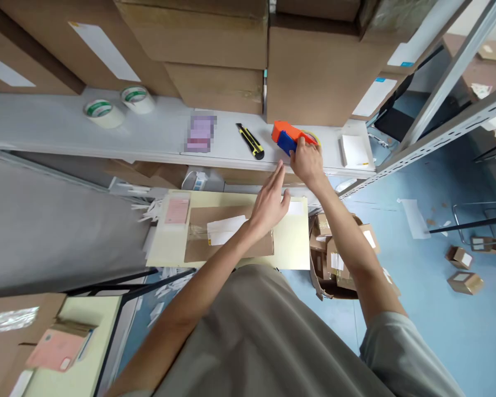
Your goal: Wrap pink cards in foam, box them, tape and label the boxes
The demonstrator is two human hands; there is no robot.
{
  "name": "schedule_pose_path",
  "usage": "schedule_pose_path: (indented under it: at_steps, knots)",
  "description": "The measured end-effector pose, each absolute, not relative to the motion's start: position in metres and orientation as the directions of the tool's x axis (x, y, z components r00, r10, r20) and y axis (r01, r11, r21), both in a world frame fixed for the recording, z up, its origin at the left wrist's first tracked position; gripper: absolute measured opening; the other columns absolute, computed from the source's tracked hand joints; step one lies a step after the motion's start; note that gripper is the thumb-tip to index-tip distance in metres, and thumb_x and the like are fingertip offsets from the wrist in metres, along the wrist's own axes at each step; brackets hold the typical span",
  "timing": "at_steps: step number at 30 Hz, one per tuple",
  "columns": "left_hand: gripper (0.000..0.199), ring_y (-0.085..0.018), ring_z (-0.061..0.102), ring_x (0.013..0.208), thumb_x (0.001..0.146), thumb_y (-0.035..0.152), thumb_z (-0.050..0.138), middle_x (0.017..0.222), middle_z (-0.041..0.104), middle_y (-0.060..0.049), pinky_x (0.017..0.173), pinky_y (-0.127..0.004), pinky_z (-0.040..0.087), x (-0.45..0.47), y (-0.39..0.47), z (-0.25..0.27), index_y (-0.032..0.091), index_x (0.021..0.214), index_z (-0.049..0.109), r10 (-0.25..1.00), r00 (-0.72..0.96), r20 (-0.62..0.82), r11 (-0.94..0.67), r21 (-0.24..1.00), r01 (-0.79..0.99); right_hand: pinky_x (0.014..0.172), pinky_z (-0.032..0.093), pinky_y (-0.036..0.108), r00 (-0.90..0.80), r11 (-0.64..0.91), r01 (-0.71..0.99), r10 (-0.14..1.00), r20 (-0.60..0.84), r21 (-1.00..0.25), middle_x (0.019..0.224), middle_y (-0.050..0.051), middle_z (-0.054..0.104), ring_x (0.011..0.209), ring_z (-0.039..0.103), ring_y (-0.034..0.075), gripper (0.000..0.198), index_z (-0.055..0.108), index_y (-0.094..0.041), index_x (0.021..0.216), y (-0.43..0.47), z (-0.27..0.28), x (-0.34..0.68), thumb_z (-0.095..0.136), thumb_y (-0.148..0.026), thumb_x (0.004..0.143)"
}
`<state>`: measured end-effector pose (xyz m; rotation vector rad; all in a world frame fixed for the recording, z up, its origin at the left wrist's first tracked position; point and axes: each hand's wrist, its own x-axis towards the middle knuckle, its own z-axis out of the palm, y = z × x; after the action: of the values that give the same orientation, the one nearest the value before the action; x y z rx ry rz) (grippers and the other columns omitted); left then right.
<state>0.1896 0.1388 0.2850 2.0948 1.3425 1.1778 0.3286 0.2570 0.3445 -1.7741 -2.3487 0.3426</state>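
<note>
My right hand (pixel 307 163) is closed on an orange and blue tape dispenser (pixel 284 135) at the shelf's front edge; part of its yellow-edged roll shows behind my fingers. My left hand (pixel 269 203) is open, fingers stretched forward, and holds nothing. It hovers around the right end of a flat cardboard box (pixel 198 251), just short of the shelf edge. On that box lies a white paper slip (pixel 225 229), partly covered by my left wrist. The box rests on a cream-coloured table (pixel 292 249). A yellow and black utility knife (pixel 250 141) lies left of the dispenser.
Large cartons (pixel 314 77) line the back of the grey shelf (pixel 157 132). Two tape rolls (pixel 104 113) stand on its left part, and a white paper stack (pixel 354 151) on its right. Below right, a bin (pixel 321 286) holds several small boxes. A metal upright (pixel 442 77) borders the right side.
</note>
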Motion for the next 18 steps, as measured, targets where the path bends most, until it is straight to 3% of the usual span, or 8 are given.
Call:
schedule_pose_path:
  at_steps: [3, 5, 7, 9, 11, 13, 15, 18]
  knots:
    - [0.072, -0.029, 0.043, 0.171, 0.113, 0.026, 0.053, 0.185, 0.041, -0.014, 0.14, -0.05, 0.042, 0.156, 0.103, 0.271, 0.024, 0.181, 0.031, 0.916, 0.116, 0.385, -0.371, 0.699, 0.612, 0.13, 0.027, 0.06, -0.211, 0.199, 0.941, 0.977, -0.016, -0.275, 0.169, 0.037, 0.044, 0.163, 0.036, 0.032, 0.062, 0.023, 0.022, 0.166, 0.273, 0.336, 0.323, 0.02, 0.007, 0.106]
    - [0.069, -0.03, 0.048, 0.168, 0.113, 0.033, 0.056, 0.182, 0.046, -0.016, 0.138, -0.05, 0.045, 0.127, 0.076, 0.258, 0.022, 0.179, 0.036, 0.947, 0.015, 0.32, -0.25, 0.71, 0.658, 0.129, 0.026, 0.063, -0.203, 0.185, 0.946, 0.978, -0.044, -0.266, 0.173, 0.038, 0.038, 0.165, 0.033, 0.033, 0.064, 0.023, 0.022, 0.167, 0.277, 0.33, 0.323, 0.015, 0.006, 0.105]
    - [0.068, -0.033, 0.05, 0.166, 0.113, 0.041, 0.058, 0.179, 0.049, -0.017, 0.138, -0.05, 0.045, 0.092, 0.046, 0.243, 0.021, 0.176, 0.041, 0.965, -0.13, 0.229, -0.076, 0.716, 0.694, 0.13, 0.022, 0.065, -0.194, 0.179, 0.949, 0.98, -0.036, -0.261, 0.179, 0.032, 0.033, 0.169, 0.025, 0.035, 0.064, 0.022, 0.011, 0.175, 0.27, 0.322, 0.327, 0.02, -0.008, 0.114]
    - [0.072, -0.037, 0.051, 0.165, 0.112, 0.052, 0.06, 0.178, 0.05, -0.019, 0.138, -0.054, 0.044, 0.055, 0.014, 0.229, 0.018, 0.174, 0.045, 0.943, -0.3, 0.145, 0.116, 0.702, 0.703, 0.131, 0.02, 0.064, -0.191, 0.188, 0.937, 0.981, 0.018, -0.293, 0.183, 0.022, 0.034, 0.17, 0.016, 0.038, 0.068, 0.024, -0.007, 0.181, 0.245, 0.309, 0.331, 0.033, -0.035, 0.12]
    - [0.081, -0.041, 0.053, 0.163, 0.11, 0.064, 0.059, 0.175, 0.053, -0.024, 0.137, -0.059, 0.044, 0.023, -0.018, 0.218, 0.012, 0.171, 0.048, 0.89, -0.446, 0.092, 0.271, 0.68, 0.681, 0.128, 0.029, 0.062, -0.195, 0.202, 0.903, 0.979, 0.058, -0.379, 0.179, 0.02, 0.041, 0.17, 0.017, 0.041, 0.078, 0.03, -0.014, 0.182, 0.202, 0.292, 0.334, 0.038, -0.058, 0.117]
    - [0.086, -0.043, 0.057, 0.158, 0.109, 0.073, 0.057, 0.173, 0.055, -0.025, 0.133, -0.06, 0.047, -0.001, -0.043, 0.21, 0.011, 0.169, 0.051, 0.842, -0.538, 0.038, 0.379, 0.668, 0.641, 0.117, 0.045, 0.06, -0.196, 0.164, 0.857, 0.98, -0.016, -0.489, 0.171, 0.029, 0.051, 0.162, 0.041, 0.046, 0.084, 0.037, -0.009, 0.178, 0.148, 0.272, 0.33, 0.029, -0.065, 0.117]
    - [0.087, -0.045, 0.063, 0.151, 0.109, 0.074, 0.056, 0.169, 0.057, -0.028, 0.127, -0.061, 0.052, -0.015, -0.056, 0.206, 0.008, 0.166, 0.054, 0.826, -0.562, -0.03, 0.439, 0.659, 0.611, 0.102, 0.058, 0.051, -0.143, 0.036, 0.806, 0.98, -0.135, -0.591, 0.157, 0.032, 0.065, 0.137, 0.069, 0.043, 0.089, 0.048, -0.005, 0.17, 0.097, 0.252, 0.321, 0.023, -0.071, 0.116]
    - [0.083, -0.043, 0.074, 0.135, 0.11, 0.065, 0.058, 0.158, 0.066, -0.031, 0.114, -0.058, 0.06, -0.017, -0.053, 0.205, 0.002, 0.164, 0.053, 0.831, -0.537, -0.147, 0.494, 0.638, 0.59, 0.091, 0.062, 0.045, -0.05, -0.132, 0.771, 0.963, -0.266, -0.623, 0.133, 0.028, 0.081, 0.111, 0.082, 0.039, 0.093, 0.061, -0.007, 0.158, 0.044, 0.228, 0.303, 0.04, -0.083, 0.108]
